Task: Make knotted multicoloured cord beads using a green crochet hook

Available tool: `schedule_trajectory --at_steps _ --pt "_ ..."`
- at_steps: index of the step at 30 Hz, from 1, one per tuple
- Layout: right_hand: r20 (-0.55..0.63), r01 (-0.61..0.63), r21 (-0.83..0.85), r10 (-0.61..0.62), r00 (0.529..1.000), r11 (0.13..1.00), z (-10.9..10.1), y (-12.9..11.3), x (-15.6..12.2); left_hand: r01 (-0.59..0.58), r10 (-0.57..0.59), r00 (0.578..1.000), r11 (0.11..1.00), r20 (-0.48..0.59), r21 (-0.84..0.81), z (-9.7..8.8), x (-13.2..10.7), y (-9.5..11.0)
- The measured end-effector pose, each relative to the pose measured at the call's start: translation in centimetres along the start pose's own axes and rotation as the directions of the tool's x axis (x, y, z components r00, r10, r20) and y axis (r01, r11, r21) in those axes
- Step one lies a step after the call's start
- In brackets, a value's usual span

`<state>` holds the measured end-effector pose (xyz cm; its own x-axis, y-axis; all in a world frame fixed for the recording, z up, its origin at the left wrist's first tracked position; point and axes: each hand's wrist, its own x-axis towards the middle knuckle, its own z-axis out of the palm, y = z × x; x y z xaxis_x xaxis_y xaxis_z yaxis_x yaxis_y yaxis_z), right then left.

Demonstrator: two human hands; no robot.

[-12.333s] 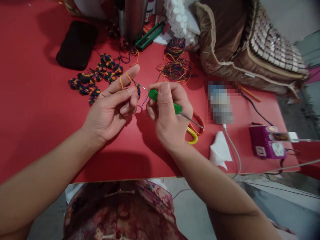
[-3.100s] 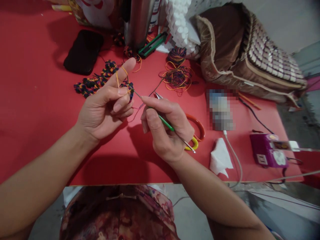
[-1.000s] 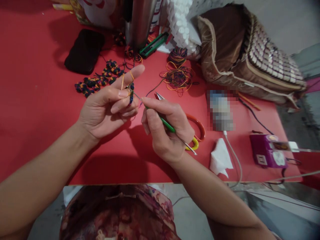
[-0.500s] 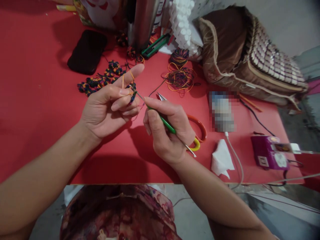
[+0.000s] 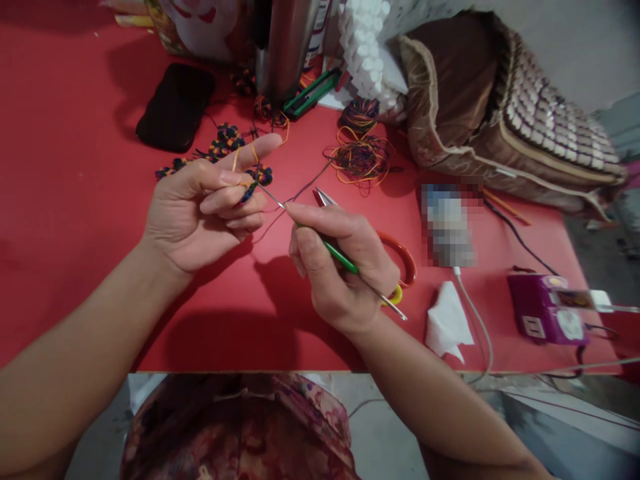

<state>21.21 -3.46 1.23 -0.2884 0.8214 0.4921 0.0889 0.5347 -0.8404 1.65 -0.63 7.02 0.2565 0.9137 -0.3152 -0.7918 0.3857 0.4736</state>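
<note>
My left hand (image 5: 203,203) pinches a small multicoloured crochet piece (image 5: 257,179) between thumb and middle fingers, with orange yarn looped over the outstretched index finger. My right hand (image 5: 336,263) grips a green-handled crochet hook (image 5: 336,254) like a pen; its metal tip reaches into the crochet piece. A strand of yarn runs from the piece up to a tangled yarn pile (image 5: 360,157) on the red table (image 5: 75,220).
Finished crochet pieces (image 5: 220,143) lie behind my left hand, beside a black pouch (image 5: 175,107). Orange and yellow scissors (image 5: 395,257) lie under my right hand. A steel flask (image 5: 280,47), green cutter (image 5: 310,93), brown bag (image 5: 495,113), tissue (image 5: 447,320) and purple power strip (image 5: 547,308) stand around.
My left hand has shifted slightly left and its index finger has lowered. The hook has pulled out a little to the right, with more metal shaft showing between the hands.
</note>
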Motion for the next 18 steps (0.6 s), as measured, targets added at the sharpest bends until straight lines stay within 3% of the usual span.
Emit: schedule_trajectory --at_steps 3,11,16,18 --pt "-0.113 0.176 0.042 -0.17 0.979 0.983 0.3 -0.5 0.7 0.038 -0.036 0.998 0.999 -0.048 0.035 0.2 0.0 0.7" --pt "-0.066 0.23 0.082 -0.225 0.972 0.97 0.2 -1.3 1.4 0.158 -0.148 0.976 0.986 -0.157 0.055 0.0 0.2 2.2" --pt "-0.054 0.167 0.087 -0.162 0.985 0.982 -0.2 -0.9 1.2 0.142 -0.133 0.986 0.986 -0.102 0.09 -0.6 0.3 2.1" --pt "-0.025 0.027 0.073 -0.025 0.999 0.997 -0.4 -0.4 0.8 0.106 -0.101 0.993 0.989 -0.053 0.105 -0.6 0.4 1.5"
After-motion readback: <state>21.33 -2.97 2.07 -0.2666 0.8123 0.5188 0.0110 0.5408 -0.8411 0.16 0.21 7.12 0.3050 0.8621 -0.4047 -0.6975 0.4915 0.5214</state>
